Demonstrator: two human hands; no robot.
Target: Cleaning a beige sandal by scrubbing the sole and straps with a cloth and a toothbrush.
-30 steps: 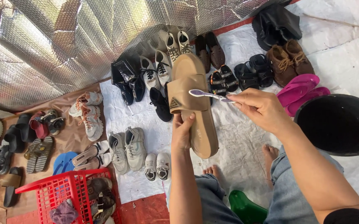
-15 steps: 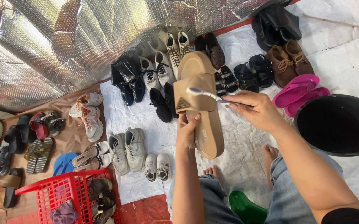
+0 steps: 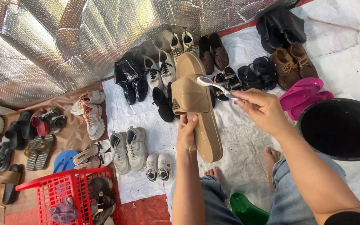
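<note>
Fingers (image 3: 190, 125) of the left hand (image 3: 186, 135) are wrapping closed around the side of a tan slide sandal (image 3: 198, 110), holding it up over a white sheet (image 3: 238, 141) on the floor. The right hand (image 3: 263, 109) is pinching a toothbrush (image 3: 215, 86) tight, its head touching the sandal's strap. Behind the sandal, pairs of shoes are lying in rows on the sheet: white sneakers (image 3: 160, 68), black sandals (image 3: 257, 71), brown lace-up shoes (image 3: 293, 62) and pink flip-flops (image 3: 302, 93). A black bucket (image 3: 342, 129) is standing just beside the right forearm. A red basket (image 3: 61, 193) holding shoes is sitting near the left, and a crinkled silver foil sheet (image 3: 42, 41) is hanging behind.
</note>
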